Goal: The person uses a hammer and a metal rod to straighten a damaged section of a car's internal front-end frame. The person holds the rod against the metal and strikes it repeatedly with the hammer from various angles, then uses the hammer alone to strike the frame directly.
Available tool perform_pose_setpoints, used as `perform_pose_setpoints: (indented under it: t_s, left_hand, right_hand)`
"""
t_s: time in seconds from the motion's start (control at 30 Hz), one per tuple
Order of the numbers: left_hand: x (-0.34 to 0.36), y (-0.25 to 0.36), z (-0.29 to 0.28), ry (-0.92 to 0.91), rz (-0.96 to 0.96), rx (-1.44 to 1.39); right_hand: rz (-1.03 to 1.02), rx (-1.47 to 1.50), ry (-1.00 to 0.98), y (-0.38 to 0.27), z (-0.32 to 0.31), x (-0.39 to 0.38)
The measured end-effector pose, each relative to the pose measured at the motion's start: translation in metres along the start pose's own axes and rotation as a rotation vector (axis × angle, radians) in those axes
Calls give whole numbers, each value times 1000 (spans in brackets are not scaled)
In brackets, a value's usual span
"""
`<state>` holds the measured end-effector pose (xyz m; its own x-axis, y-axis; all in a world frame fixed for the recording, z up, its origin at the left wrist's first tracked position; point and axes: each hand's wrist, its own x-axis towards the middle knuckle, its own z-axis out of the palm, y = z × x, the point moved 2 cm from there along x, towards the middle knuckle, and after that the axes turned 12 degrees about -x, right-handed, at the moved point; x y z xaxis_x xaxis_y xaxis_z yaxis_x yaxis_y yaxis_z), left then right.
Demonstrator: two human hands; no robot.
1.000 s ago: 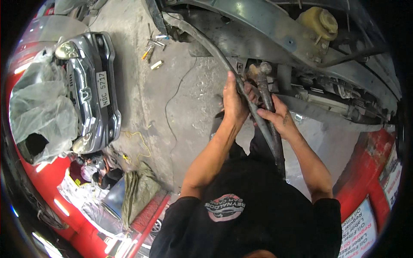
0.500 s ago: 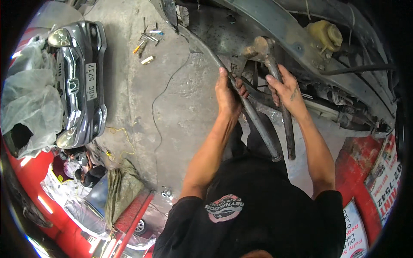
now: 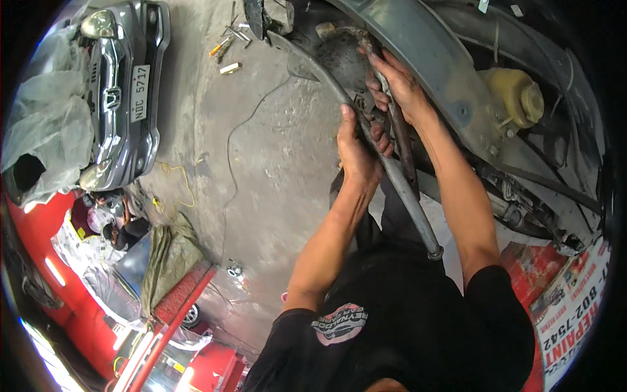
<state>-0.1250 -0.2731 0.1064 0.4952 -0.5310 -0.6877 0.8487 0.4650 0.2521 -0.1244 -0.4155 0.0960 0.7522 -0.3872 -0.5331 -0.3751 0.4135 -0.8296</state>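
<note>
My left hand is wrapped round a long grey metal bar, thumb lying along it. The bar slants from its low end near my waist up to the dark, bent metal edge of the car body; exactly how it meets that edge I cannot tell. Beside it, my right hand grips a hammer high on its handle, close to the head. The worn hammer head lies in front of the car's inner panel, and whether it touches anything is unclear. Past my right hand runs a grey-green body rail.
A yellowed plastic reservoir sits in the car's bay at right. Loose tools and a black cable lie on the concrete floor. At left stands a grey car, partly under plastic sheeting; beyond it another person is crouching.
My right hand has slid up the hammer's handle toward the head, and the hammer has moved up and left. My left hand stays on the bar. The view has shifted somewhat.
</note>
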Motion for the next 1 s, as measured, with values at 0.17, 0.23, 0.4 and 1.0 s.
perform_pose_setpoints:
  t_s: [0.17,0.23,0.4,1.0]
  left_hand:
    - [-4,1,7,20,30,14]
    - [-6,5,9,19,23,29]
    - [-11,7,8,76,25,64]
    - [3,-7,0,43,62,132]
  right_hand:
    - [-31,-53,-45,-1,-3,14]
    - [-53,105,-60,4,-5,20]
    - [-50,-44,-25,12,6,28]
    - [-68,11,-25,50,-30,41]
